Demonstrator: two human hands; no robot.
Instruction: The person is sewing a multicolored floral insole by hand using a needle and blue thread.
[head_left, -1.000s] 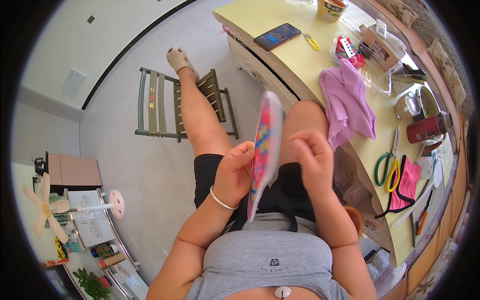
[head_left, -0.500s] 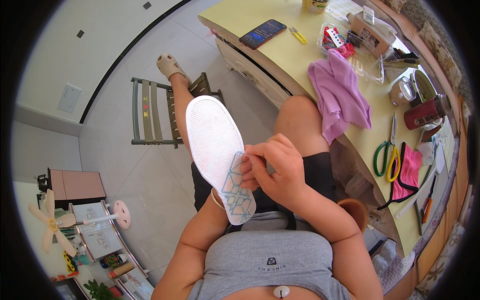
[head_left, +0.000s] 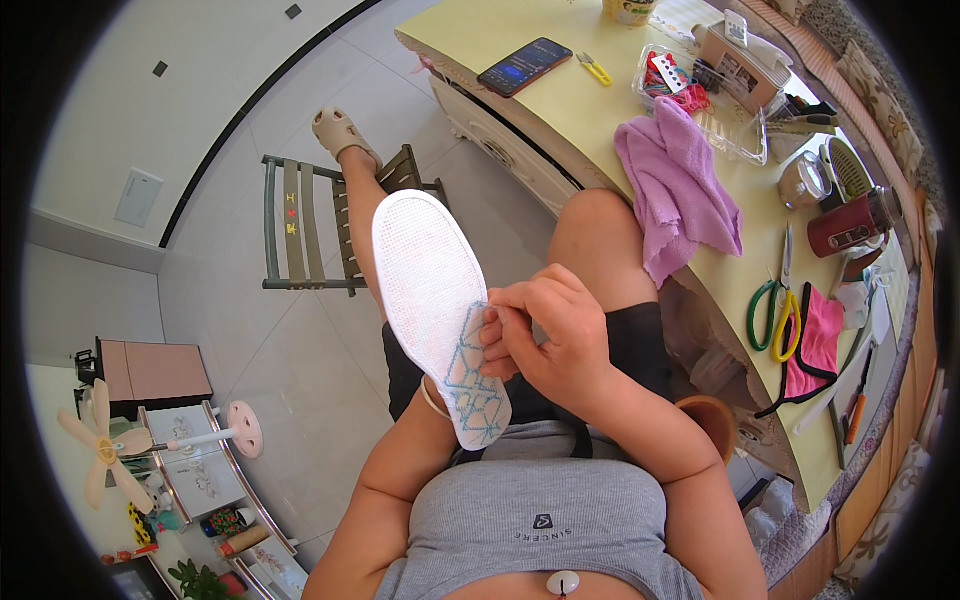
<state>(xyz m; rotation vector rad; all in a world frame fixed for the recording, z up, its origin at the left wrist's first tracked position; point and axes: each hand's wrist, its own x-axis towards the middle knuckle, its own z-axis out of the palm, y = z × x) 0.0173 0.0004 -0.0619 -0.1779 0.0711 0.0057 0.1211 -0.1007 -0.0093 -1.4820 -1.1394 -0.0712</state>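
Note:
A white mesh shoe insole (head_left: 425,265) slants over my lap, its wide end away from me. Blue stitched lines form a crisscross pattern on its nearer, narrower half. My left hand lies mostly behind the insole and supports it from below; the bangled wrist shows at its left edge. At the insole's right edge, beside the stitching, my right hand (head_left: 555,325) has thumb and forefinger pinched together. Whatever is in that pinch is too small to make out. Several curled fingertips press near the stitched part.
On the yellow table at right lie a phone (head_left: 525,67), yellow snips (head_left: 595,70), a purple cloth (head_left: 680,190), green-and-yellow-handled scissors (head_left: 788,310), a box of threads (head_left: 685,90) and a dark red flask (head_left: 850,230). A folding stool (head_left: 310,225) stands ahead on the tiled floor.

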